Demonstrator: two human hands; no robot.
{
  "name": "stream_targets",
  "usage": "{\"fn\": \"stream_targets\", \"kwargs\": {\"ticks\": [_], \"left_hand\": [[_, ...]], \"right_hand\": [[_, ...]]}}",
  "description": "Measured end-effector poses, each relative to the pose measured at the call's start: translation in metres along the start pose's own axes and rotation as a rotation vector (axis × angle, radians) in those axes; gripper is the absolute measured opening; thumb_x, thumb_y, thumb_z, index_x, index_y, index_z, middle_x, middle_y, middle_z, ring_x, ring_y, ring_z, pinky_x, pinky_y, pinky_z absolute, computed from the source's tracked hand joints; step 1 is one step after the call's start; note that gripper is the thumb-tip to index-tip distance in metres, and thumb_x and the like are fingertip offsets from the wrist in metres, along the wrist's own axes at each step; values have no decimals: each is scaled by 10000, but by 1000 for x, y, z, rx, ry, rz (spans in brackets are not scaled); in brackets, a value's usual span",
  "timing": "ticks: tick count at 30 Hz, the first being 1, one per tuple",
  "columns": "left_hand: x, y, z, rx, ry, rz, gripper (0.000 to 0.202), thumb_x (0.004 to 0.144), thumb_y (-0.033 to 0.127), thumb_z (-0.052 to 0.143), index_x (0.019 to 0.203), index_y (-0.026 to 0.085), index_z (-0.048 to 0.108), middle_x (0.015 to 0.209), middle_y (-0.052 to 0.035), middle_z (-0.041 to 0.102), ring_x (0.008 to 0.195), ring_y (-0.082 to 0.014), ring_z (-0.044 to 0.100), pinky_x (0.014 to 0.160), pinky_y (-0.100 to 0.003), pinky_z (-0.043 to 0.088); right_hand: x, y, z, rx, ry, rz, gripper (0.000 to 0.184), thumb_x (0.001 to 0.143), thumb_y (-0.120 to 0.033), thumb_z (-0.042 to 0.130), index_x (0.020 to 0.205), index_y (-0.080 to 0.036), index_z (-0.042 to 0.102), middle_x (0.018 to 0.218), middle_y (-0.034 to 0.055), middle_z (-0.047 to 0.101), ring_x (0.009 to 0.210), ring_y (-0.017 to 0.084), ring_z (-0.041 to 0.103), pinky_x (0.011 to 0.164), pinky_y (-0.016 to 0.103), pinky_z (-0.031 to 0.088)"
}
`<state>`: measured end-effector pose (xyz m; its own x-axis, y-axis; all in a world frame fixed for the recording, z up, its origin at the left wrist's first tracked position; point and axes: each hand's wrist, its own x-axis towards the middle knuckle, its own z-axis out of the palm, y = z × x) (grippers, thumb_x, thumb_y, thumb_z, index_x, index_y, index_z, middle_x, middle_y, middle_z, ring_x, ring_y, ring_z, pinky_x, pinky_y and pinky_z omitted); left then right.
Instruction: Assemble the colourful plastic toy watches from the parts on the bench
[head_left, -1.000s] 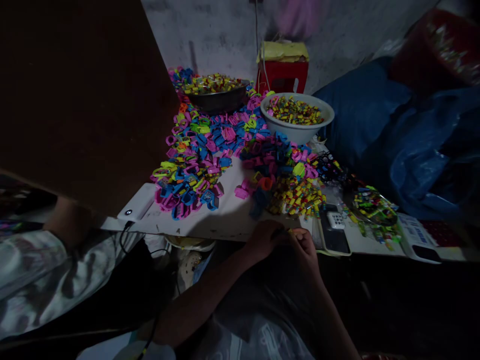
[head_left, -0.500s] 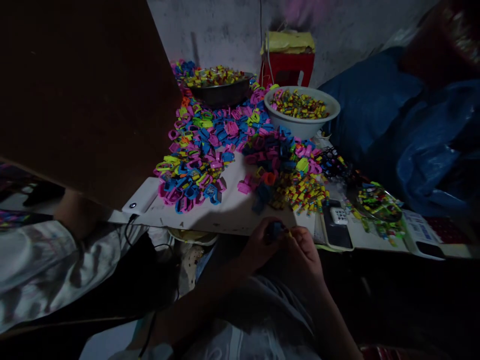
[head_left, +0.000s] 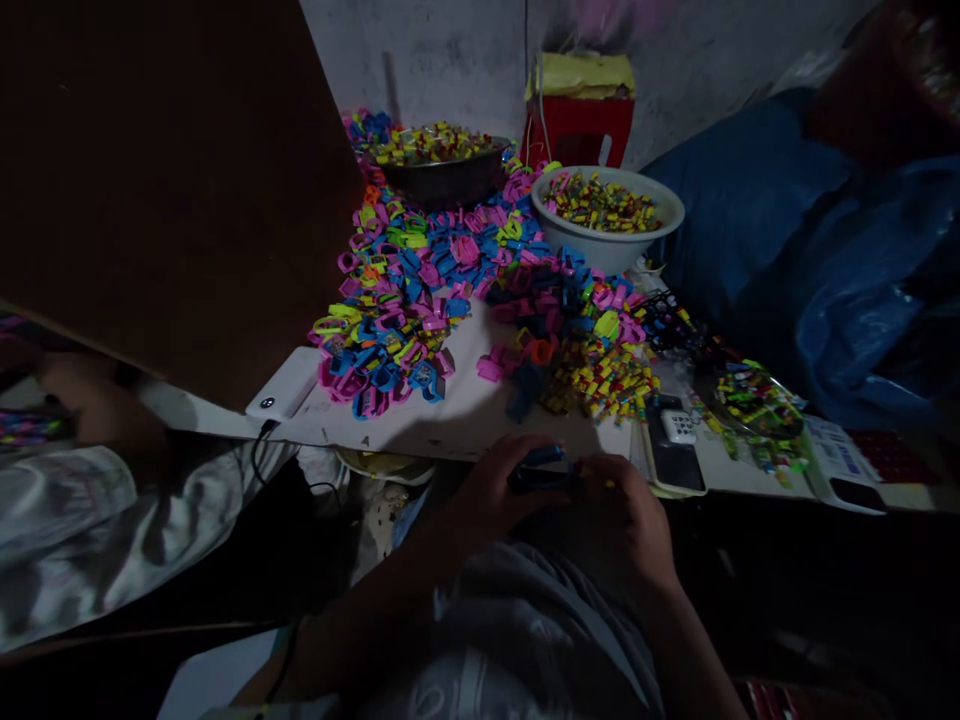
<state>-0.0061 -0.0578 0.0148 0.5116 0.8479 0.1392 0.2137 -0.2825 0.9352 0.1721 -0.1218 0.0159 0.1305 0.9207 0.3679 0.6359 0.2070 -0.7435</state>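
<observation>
Both my hands meet just below the table's near edge. My left hand is closed on a small blue plastic piece. My right hand is curled against the same piece from the right, its fingers pinched together. Beyond them on the white tabletop lies a spread of pink, blue and yellow-green plastic loops, and a heap of small yellow and red pieces sits just above my hands.
A white bowl and a dark metal bowl hold more small pieces at the back. A power bank, a phone, a red stool, blue bags. Another person's hand and sleeve sit at left under a brown board.
My hands have dropped slightly toward me and the blue piece now shows between them. The other person's hand at left has shifted further left.
</observation>
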Motion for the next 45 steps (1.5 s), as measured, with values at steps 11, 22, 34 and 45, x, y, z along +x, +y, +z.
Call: {"fn": "stream_targets", "kwargs": {"ticks": [11, 22, 34, 45], "left_hand": [[-3, 9, -8, 103, 3, 35, 524, 736, 395, 757, 1217, 264, 595, 1105, -39, 651, 1039, -198, 593, 937, -291, 443], [-5, 7, -9, 1, -169, -201, 478, 773, 429, 706, 1185, 215, 594, 1151, -49, 658, 1050, -212, 607, 931, -303, 434], [-6, -9, -21, 0, -346, -353, 454, 824, 496, 604, 1168, 201, 581, 1140, -63, 647, 1037, -227, 604, 894, -320, 441], [6, -8, -44, 218, -251, -260, 408, 834, 484, 592, 1157, 233, 588, 1156, -49, 670, 1038, -228, 629, 895, -311, 463]], "right_hand": [[0, -11, -1, -145, -14, -37, 203, 927, -254, 421, 965, -179, 606, 837, 47, 716, 745, 175, 675, 611, 244, 503], [-2, 0, 6, -494, -332, -213, 211, 881, -201, 449, 1040, -164, 584, 903, 78, 693, 779, 213, 642, 644, 292, 423], [-7, 9, 27, -395, -493, -149, 217, 898, -245, 440, 753, -188, 593, 681, 18, 667, 624, 142, 628, 572, 260, 301], [17, 11, 46, -387, -440, -135, 168, 886, -317, 524, 858, -186, 625, 818, 56, 684, 786, 191, 629, 670, 270, 382]]}}
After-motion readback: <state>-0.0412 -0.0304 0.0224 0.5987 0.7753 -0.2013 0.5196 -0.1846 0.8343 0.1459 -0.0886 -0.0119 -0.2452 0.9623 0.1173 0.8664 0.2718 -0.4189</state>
